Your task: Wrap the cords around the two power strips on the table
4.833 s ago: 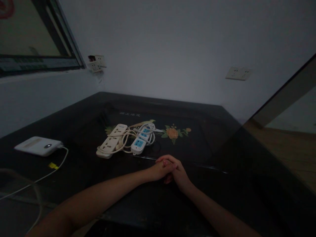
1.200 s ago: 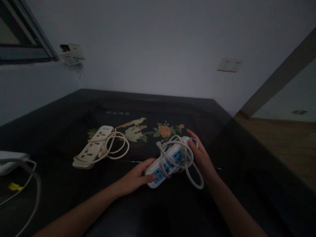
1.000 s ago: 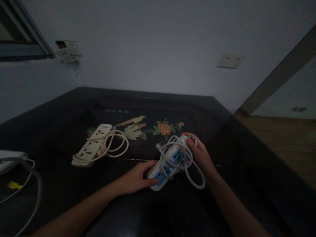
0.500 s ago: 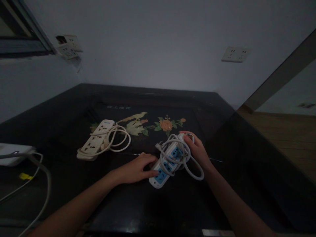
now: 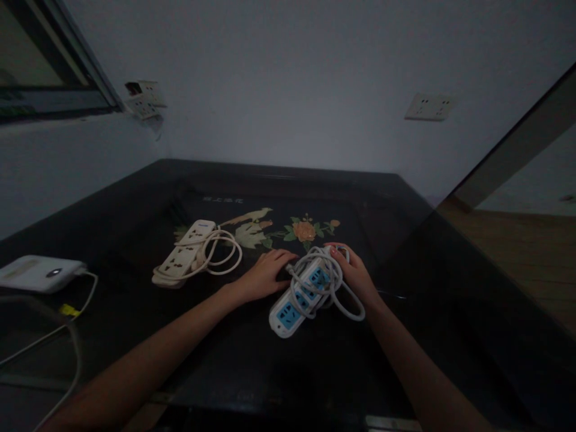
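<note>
A white power strip (image 5: 279, 327) with blue socket faces lies tilted on the dark table, its grey cord (image 5: 355, 312) wound loosely round the upper half. My right hand (image 5: 355, 277) grips the strip's far end, thumb on top. On the other side, my left hand (image 5: 265, 276) is beside the strip with thumb and fingers apart, around the grey plug (image 5: 290, 269) at the cord's end; I see no firm hold on it. Further left rests a second, cream power strip (image 5: 182, 258) with its own cream cord (image 5: 234, 258) coiled over it.
At the left edge a white device (image 5: 42, 273) sits with a white cable (image 5: 92, 294) bearing a yellow tag (image 5: 69, 310). The black tabletop (image 5: 288, 180) carries a bird-and-flower picture. Wall sockets (image 5: 429, 107) are on the wall behind, and a window (image 5: 40, 66) is at upper left.
My left hand has come off the near end of the blue-socket strip and moved up towards the plug. My right hand keeps its grip. The view has shifted slightly left.
</note>
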Demonstrator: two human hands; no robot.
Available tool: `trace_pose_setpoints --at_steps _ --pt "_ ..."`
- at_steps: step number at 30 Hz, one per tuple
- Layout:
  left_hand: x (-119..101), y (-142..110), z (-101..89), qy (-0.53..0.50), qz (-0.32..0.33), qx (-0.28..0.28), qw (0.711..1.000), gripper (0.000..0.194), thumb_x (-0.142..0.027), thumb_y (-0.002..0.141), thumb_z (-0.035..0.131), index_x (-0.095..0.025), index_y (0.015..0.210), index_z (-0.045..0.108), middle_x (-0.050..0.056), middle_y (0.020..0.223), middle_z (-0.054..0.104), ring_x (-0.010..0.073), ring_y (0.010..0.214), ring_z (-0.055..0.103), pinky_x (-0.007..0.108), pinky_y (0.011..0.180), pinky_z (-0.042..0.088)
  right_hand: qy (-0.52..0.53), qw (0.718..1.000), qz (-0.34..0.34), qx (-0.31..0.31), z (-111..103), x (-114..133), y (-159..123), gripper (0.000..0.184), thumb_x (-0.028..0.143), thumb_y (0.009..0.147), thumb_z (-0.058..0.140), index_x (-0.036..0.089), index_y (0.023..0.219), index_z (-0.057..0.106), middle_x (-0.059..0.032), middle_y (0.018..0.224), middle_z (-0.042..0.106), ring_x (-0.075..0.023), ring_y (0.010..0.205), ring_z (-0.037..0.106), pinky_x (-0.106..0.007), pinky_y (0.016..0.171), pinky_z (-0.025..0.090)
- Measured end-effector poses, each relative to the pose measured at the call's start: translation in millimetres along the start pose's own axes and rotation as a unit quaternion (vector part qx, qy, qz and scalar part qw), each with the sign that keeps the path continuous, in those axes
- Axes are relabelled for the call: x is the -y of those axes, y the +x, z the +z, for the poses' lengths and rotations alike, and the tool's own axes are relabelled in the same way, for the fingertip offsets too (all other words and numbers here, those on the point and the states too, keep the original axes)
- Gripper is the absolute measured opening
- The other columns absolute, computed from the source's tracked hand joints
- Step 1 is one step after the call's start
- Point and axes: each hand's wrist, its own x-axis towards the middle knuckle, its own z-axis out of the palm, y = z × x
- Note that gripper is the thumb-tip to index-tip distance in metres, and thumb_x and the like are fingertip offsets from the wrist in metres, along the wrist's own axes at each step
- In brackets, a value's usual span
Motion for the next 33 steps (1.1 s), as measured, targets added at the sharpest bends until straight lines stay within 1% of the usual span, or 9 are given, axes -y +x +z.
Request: trace_pose_setpoints --at_steps 5,10,14,17,19,22,25,28,33 --pt "9.8 -2.8 10.2 -0.014 -0.007 -0.037 0.999 0.039 -0.018 0.080 0.060 -0.023 0.118 0.051 0.004 0.117 0.061 0.0204 0.110 0.054 0.038 0.096 0.041 0.002 1.000 0.011 0.003 0.0 -6.1 1.7 0.039 0.051 0.070 0.068 0.019 0.092 0.066 -0.0004 0.073 0.066 -0.0161 0.066 0.059 -0.027 0.061 0.046" --pt "8.9 -12.2 -7.8 -0.013 -0.020 -0.066 0.998 0.040 -0.014 0.079 0.059 -0.023 0.118 0.050 0.004 0.114 0.060 0.0180 0.107 0.057 0.034 0.092 0.045 -0.017 1.000 0.007 -0.018 1.0 -6.0 -0.6 0.037 0.050 0.070 0.067 0.018 0.089 0.065 -0.0015 0.073 0.065 -0.0173 0.068 0.059 -0.029 0.062 0.046" --pt "9.1 -22.3 -23.2 0.039 -0.037 -0.102 0.993 0.054 -0.024 0.077 0.067 -0.024 0.125 0.043 0.002 0.103 0.064 0.0196 0.099 0.061 0.036 0.086 0.048 -0.023 0.999 0.005 -0.027 2.4 -3.8 -4.4 0.034 0.046 0.068 0.068 0.018 0.085 0.063 -0.0001 0.069 0.063 -0.0164 0.063 0.057 -0.028 0.058 0.044" --pt "9.8 -29.0 -32.2 0.078 0.003 -0.142 0.987 0.053 -0.032 0.076 0.070 -0.021 0.121 0.044 0.002 0.095 0.067 0.0203 0.096 0.063 0.037 0.085 0.048 -0.005 0.999 0.004 -0.044 2.9 -6.3 -4.8 0.038 0.042 0.067 0.068 0.019 0.095 0.057 0.0038 0.065 0.058 -0.0146 0.058 0.055 -0.026 0.054 0.043" --pt "8.3 -31.8 -35.7 0.103 0.048 -0.152 0.982 0.044 -0.036 0.079 0.067 -0.020 0.115 0.048 0.004 0.094 0.067 0.0195 0.091 0.063 0.035 0.081 0.048 -0.010 0.999 0.002 -0.048 1.9 -8.9 -3.1 0.042 0.041 0.069 0.065 0.021 0.104 0.052 0.0043 0.068 0.058 -0.0143 0.058 0.055 -0.026 0.054 0.044" --pt "3.8 -33.2 -35.8 0.128 0.100 -0.135 0.977 0.031 -0.040 0.085 0.059 -0.018 0.107 0.054 0.006 0.093 0.067 0.0183 0.085 0.063 0.033 0.076 0.049 -0.058 0.998 -0.004 -0.025 -2.2 -11.6 1.1 0.034 0.040 0.073 0.061 0.021 0.100 0.055 0.0004 0.075 0.062 -0.0160 0.065 0.059 -0.028 0.058 0.046" --pt "0.6 -32.9 -31.4 0.146 0.129 -0.108 0.975 0.030 -0.040 0.087 0.056 -0.018 0.108 0.058 0.005 0.090 0.067 0.0177 0.083 0.062 0.031 0.074 0.048 -0.115 0.993 -0.020 0.011 -8.6 -12.0 5.1 0.025 0.040 0.076 0.056 0.019 0.088 0.060 -0.0040 0.081 0.065 -0.0187 0.075 0.060 -0.030 0.065 0.048" --pt "0.5 -32.5 -26.9 0.158 0.135 -0.109 0.972 0.031 -0.038 0.088 0.055 -0.020 0.112 0.059 0.005 0.089 0.066 0.0170 0.083 0.061 0.030 0.073 0.047 -0.185 0.981 -0.050 0.020 -16.1 -12.3 8.5 0.023 0.037 0.078 0.052 0.018 0.088 0.062 -0.0063 0.086 0.067 -0.0205 0.080 0.060 -0.033 0.070 0.047" --pt "0.3 -31.2 -23.2 0.149 0.124 -0.109 0.975 0.030 -0.033 0.089 0.053 -0.021 0.117 0.057 0.006 0.095 0.065 0.0178 0.088 0.060 0.031 0.075 0.047 -0.313 0.942 -0.121 0.000 -27.0 -17.0 14.4 0.017 0.026 0.075 0.051 0.019 0.082 0.065 -0.0075 0.087 0.066 -0.0216 0.084 0.058 -0.035 0.078 0.044"
